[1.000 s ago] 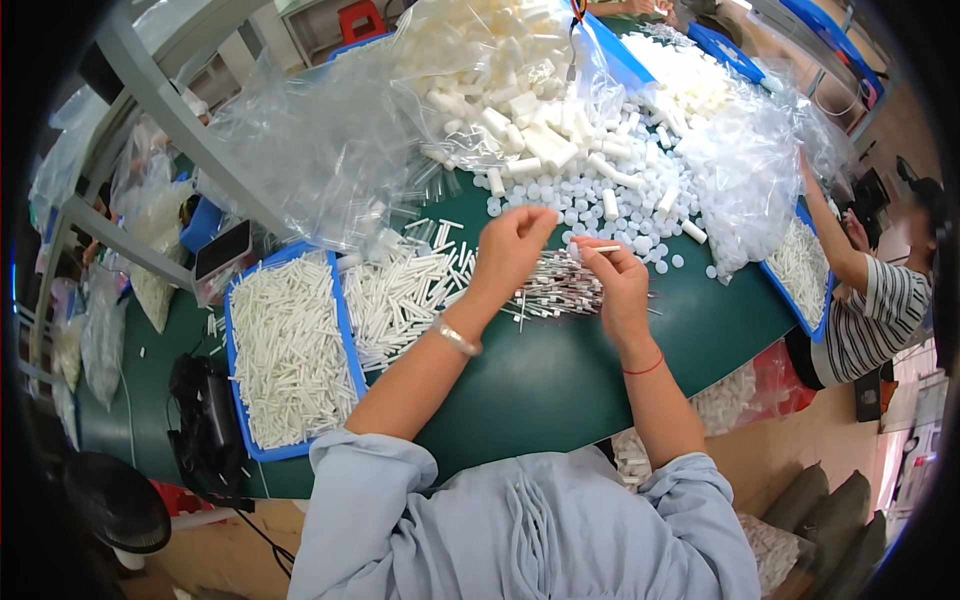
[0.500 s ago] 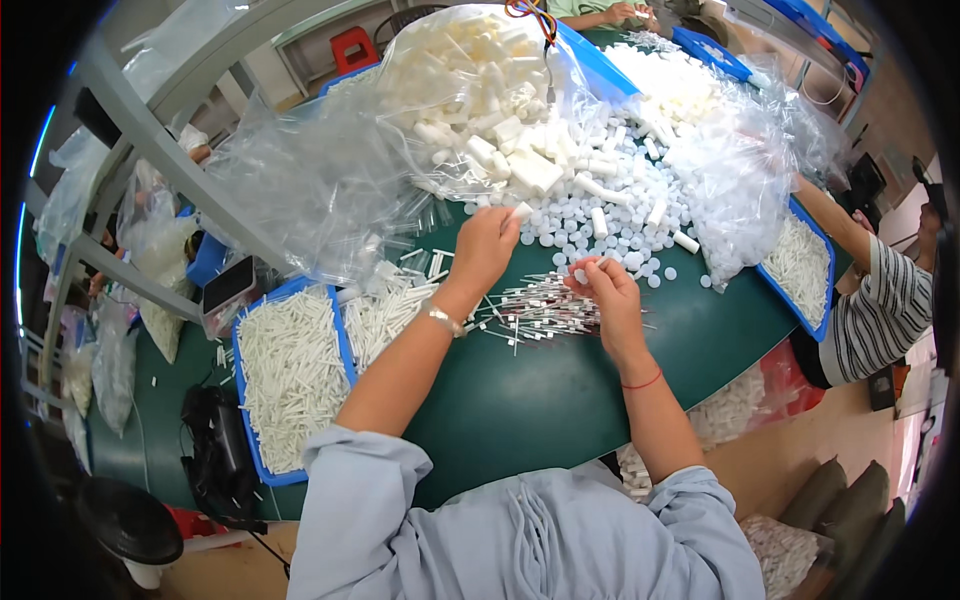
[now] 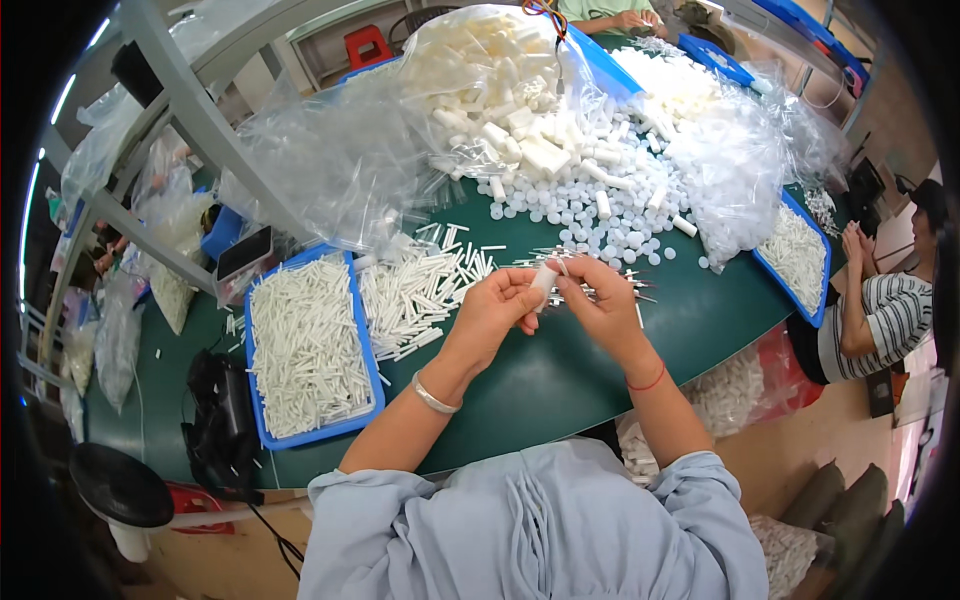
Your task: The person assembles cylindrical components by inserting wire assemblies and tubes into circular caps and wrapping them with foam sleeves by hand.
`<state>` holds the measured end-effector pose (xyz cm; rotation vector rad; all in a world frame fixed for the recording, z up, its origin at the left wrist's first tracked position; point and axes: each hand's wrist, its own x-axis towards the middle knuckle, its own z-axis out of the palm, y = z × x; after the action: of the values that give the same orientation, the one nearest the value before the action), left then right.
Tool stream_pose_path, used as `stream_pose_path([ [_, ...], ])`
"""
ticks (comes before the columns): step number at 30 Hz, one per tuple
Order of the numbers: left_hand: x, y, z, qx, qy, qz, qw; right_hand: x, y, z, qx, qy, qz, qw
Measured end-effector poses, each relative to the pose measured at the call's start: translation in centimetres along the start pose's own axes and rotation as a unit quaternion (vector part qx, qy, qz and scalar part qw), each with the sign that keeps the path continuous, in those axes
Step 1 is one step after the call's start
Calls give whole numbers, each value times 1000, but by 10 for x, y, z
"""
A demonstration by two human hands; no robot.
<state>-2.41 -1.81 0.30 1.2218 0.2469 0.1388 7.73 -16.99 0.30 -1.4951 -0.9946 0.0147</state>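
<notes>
Over the middle of the green table my two hands meet. Between the thumb and fingers of my left hand (image 3: 498, 305) is a short white cylinder (image 3: 544, 284), tilted. My right hand (image 3: 603, 308) pinches a small pale translucent cap (image 3: 561, 267) against the cylinder's upper end; fingers partly hide it, so I cannot tell how it sits. Just behind my hands lies a heap of thin sticks with white pieces (image 3: 632, 284), partly covered by my right hand. Beyond it spread many loose translucent round caps (image 3: 605, 240), with white cylinders (image 3: 603, 205) among them.
A blue tray (image 3: 378, 385) of thin white tubes stands left, beside loose white tubes (image 3: 420, 300). Clear plastic bags (image 3: 330, 165) and a big bag of white cylinders (image 3: 480, 70) fill the back. Another blue tray (image 3: 815, 318) and a person in stripes (image 3: 893, 325) are right.
My left hand has come back toward me from the pile with the white cylinder. My right hand has shifted slightly left, and cap and cylinder now meet.
</notes>
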Motion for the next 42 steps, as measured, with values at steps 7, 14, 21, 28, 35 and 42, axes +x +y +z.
stream_pose_path([
  [7, -17, -7, 4, 67, -2, 26, 997, -7, -12, 9, -127, 14, -53, 990],
  [14, -21, -10, -12, 91, 3, 18, 996, -13, -15, 12, -178, -44, -100, 978],
  [21, -26, -2, -29, 296, -27, 16, 955, -6, -8, 1, -259, -151, -124, 946],
  [28, -25, 12, -37, 285, -70, -70, 954, 4, -16, 8, -253, -296, -98, 916],
  [35, -19, 15, -45, 165, -92, -107, 976, 4, -17, 18, -171, -297, -36, 939],
  [42, 16, 22, -58, 353, -9, -10, 936, 1, 18, 13, -133, -217, 10, 967],
])
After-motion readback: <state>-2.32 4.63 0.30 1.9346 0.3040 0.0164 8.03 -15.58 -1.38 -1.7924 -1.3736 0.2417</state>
